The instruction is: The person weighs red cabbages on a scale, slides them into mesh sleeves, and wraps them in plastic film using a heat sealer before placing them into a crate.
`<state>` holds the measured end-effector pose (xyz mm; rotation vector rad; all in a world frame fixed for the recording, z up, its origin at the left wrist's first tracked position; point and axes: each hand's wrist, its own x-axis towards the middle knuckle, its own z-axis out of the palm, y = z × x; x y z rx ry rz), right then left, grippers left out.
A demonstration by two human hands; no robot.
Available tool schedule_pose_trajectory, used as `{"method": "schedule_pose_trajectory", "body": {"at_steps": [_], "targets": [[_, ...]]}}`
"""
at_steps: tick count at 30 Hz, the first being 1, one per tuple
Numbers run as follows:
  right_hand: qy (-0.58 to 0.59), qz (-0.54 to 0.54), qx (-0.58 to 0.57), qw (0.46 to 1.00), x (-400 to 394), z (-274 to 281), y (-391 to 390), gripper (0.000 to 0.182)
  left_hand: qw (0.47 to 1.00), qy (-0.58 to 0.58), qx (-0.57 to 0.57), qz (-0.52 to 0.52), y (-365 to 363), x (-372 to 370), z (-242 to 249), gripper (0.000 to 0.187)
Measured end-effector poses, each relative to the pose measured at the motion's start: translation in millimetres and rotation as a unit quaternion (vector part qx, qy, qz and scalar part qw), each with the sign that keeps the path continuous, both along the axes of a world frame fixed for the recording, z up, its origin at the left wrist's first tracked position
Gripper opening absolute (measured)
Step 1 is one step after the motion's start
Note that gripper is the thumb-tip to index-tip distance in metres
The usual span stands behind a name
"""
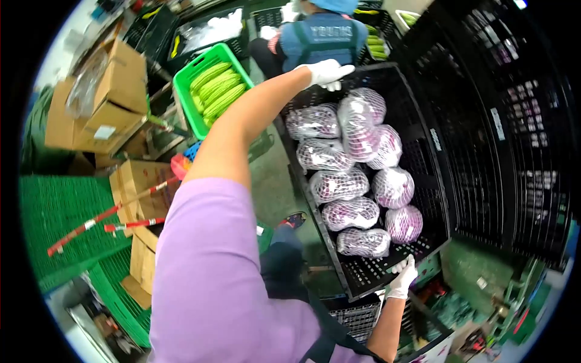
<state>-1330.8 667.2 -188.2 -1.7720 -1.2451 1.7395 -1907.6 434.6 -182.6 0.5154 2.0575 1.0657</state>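
A black plastic crate (437, 199) stretches out in front of me. It holds several round and oblong purple vegetables (394, 186) in white foam netting and clear film; they look like red cabbages, but I cannot be sure. My left hand (325, 72), in a white glove, is closed over the rim at the crate's far end, its thumb side outside and some fingers inside. At the near end my right hand (403, 279), also white-gloved, grips the rim at the corner with fingers curled over it.
A co-worker in a blue vest (321, 41) crouches just beyond the crate. A green crate (181, 85) of ridged green gourds (219, 89) stands to the left, near a cardboard box (124, 78). Tall stacked black crates (484, 121) line the right. Red-striped poles (91, 227) lie at left.
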Motion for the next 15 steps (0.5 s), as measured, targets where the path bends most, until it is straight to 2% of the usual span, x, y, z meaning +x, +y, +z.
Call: {"method": "schedule_pose_trajectory", "body": {"at_steps": [2, 5, 6, 8, 10, 13, 15], "targets": [[-0.005, 0.006, -0.001, 1.0, 1.8, -0.9, 1.6, 0.026, 0.991, 0.09, -0.048, -0.084, -24.3, -1.4, 16.3, 0.061], [-0.019, 0.016, 0.001, 1.0, 2.4, -2.7, 1.5, 0.027, 0.974, 0.194, -0.063, -0.095, -79.1, 21.8, -2.2, 0.066], [-0.022, 0.007, 0.002, 1.0, 1.9, -4.8, 2.8, 0.028, 0.96, 0.258, -0.08, -0.073, -94.9, 37.8, -12.4, 0.061], [-0.011, 0.007, 0.003, 1.0, 1.9, -2.8, 0.7, 0.025, 0.953, 0.266, -0.143, 0.006, -105.1, 66.1, 10.8, 0.054], [0.012, 0.013, 0.017, 1.0, 4.0, -2.6, -2.3, 0.02, 0.913, 0.363, -0.18, 0.047, -96.7, 77.4, 3.7, 0.048], [0.036, 0.035, 0.025, 0.998, 12.6, 3.7, -3.5, 0.01, 0.905, 0.385, -0.176, 0.053, -92.8, 84.7, 8.5, 0.047], [0.049, 0.036, 0.027, 0.998, 17.6, 1.4, -4.1, 0.007, 0.886, 0.424, -0.176, 0.066, -93.1, 94.9, -5.7, 0.045]]}}
